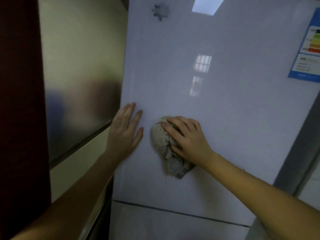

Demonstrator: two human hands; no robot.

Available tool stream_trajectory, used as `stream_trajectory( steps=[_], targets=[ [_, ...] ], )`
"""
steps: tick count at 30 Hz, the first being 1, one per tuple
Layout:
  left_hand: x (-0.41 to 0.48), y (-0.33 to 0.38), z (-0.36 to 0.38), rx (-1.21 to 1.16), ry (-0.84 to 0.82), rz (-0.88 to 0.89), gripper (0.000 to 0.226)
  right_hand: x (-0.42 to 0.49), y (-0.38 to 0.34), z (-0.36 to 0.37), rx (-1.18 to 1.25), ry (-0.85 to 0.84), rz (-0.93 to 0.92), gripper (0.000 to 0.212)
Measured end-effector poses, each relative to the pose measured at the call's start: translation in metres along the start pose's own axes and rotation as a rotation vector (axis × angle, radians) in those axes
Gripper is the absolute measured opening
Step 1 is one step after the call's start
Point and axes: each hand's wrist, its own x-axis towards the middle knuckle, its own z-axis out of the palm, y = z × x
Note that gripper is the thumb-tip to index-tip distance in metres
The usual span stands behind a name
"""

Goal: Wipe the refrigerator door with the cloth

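Note:
The glossy white refrigerator door (216, 104) fills most of the head view. A crumpled grey-beige cloth (161, 141) is pressed flat against the door's lower middle, under my right hand (187, 137), whose fingers spread over it. My left hand (125, 130) lies flat on the door near its left edge, a little to the left of the cloth, fingers apart and holding nothing.
A grey snowflake-shaped mark (160, 11) sits high on the door. A blue energy label (310, 47) is stuck at the upper right. A seam (173, 212) separates a lower door. A brushed-metal panel (81, 75) and a dark red surface (19, 101) stand to the left.

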Motion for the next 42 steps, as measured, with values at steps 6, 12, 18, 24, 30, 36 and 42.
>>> stream_trajectory(
  steps=[6,12,18,24,30,36,42],
  targets=[
    [-0.001,-0.003,0.005,0.004,0.002,0.017,0.054,-0.007,0.022,-0.003,-0.015,-0.025,-0.211,0.048],
    [-0.005,0.001,0.006,-0.001,-0.022,-0.006,0.056,0.032,0.044,-0.022,-0.027,0.134,0.192,0.065],
    [-0.006,0.002,0.001,-0.024,-0.037,-0.017,0.057,-0.032,-0.013,0.010,0.018,0.023,-0.005,0.054],
    [-0.013,0.007,0.003,-0.039,-0.044,-0.047,0.057,-0.072,-0.021,0.012,0.038,-0.087,-0.115,0.042],
    [-0.016,0.009,0.006,-0.051,-0.075,-0.082,0.063,-0.001,0.032,-0.021,-0.025,0.064,0.190,0.063],
    [-0.016,0.009,0.004,-0.058,-0.075,-0.082,0.061,0.021,0.011,-0.011,0.035,0.102,0.285,0.065],
    [-0.015,0.010,0.005,-0.064,-0.063,-0.082,0.061,-0.048,-0.037,0.018,0.062,-0.075,-0.098,0.039]
  ],
)
